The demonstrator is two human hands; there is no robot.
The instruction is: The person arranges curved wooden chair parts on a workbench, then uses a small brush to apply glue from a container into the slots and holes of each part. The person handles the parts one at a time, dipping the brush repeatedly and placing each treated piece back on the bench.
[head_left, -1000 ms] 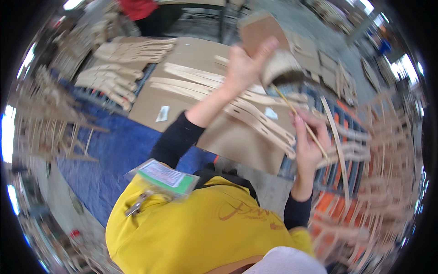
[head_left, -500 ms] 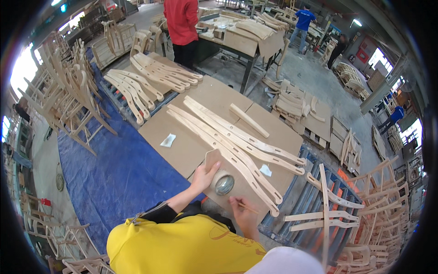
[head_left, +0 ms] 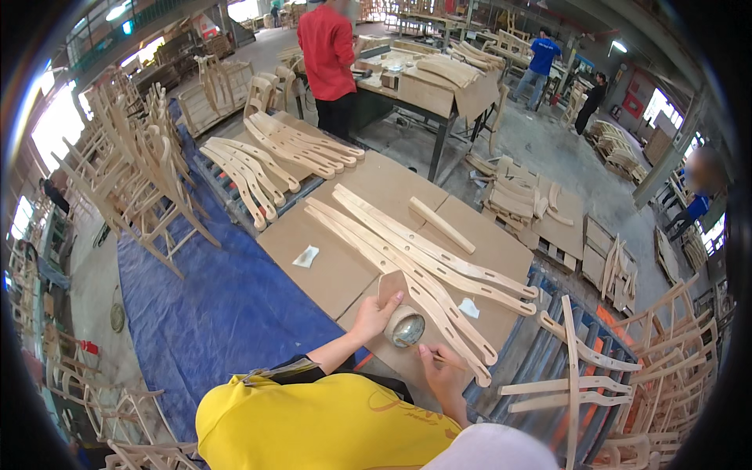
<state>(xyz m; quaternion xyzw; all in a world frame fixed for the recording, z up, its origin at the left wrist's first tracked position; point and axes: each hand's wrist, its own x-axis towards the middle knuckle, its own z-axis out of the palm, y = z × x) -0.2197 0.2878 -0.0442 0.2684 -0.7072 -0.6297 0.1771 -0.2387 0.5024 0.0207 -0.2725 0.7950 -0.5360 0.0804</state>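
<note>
Left hand [head_left: 374,310] grips a small round container [head_left: 406,329] at its 9 o'clock side, on the cardboard-covered table [head_left: 337,266]. Right hand [head_left: 443,371] pinches a thin stick [head_left: 429,354], tip toward the container. Curved wooden parts [head_left: 423,258] lie at 12 o'clock.

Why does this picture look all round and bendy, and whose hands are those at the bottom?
A small wide camera sits on a person's head and looks down, so straight edges curve near the rim. The hands belong to that person, who wears a yellow shirt. The left hand holds a small round tin against a brown cardboard piece. The right hand holds a thin stick pointed at the tin. In front lies a cardboard-covered table with long curved wooden chair parts and a straight wooden bar. A blue tarp covers the floor. Another person in a red shirt stands farther back.
</note>
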